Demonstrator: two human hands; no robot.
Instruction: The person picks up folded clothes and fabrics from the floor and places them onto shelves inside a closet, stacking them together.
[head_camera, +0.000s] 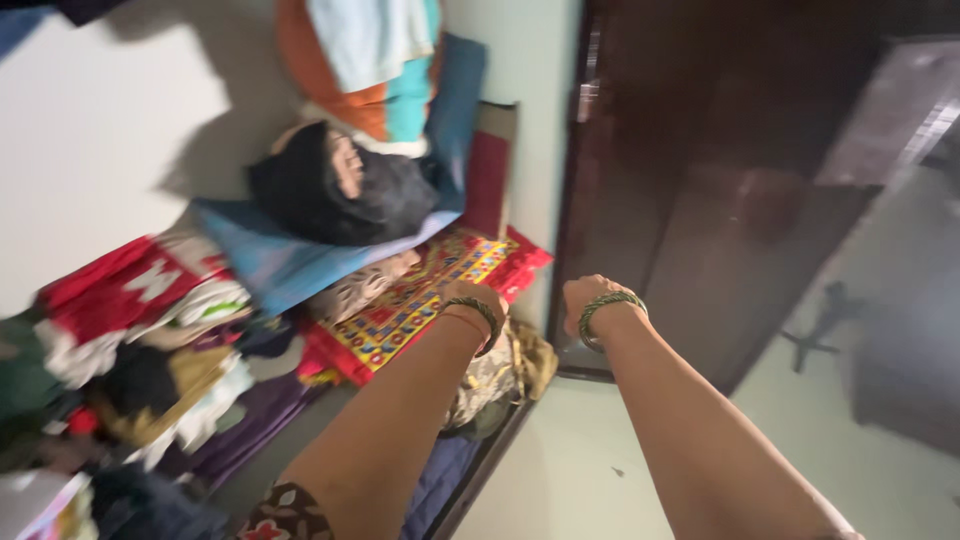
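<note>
Beside heaped folded cloth (180, 330), hands' grip hidden, left hand (470, 298) on patterned quilt (420, 300), right hand (590, 297) by dark wooden door (720, 180)

A folded red cloth with a yellow patterned panel (420, 300) lies tilted atop stacked fabrics.

The far patterned quilt (420, 295) is stitched cloth in red and yellow, matt. On the left, folded clothes (150, 340) look soft and matt. The right wardrobe (720, 200) is dark wood with a glossy sheen. Green bangles (604, 305) look finely ridged.
</note>
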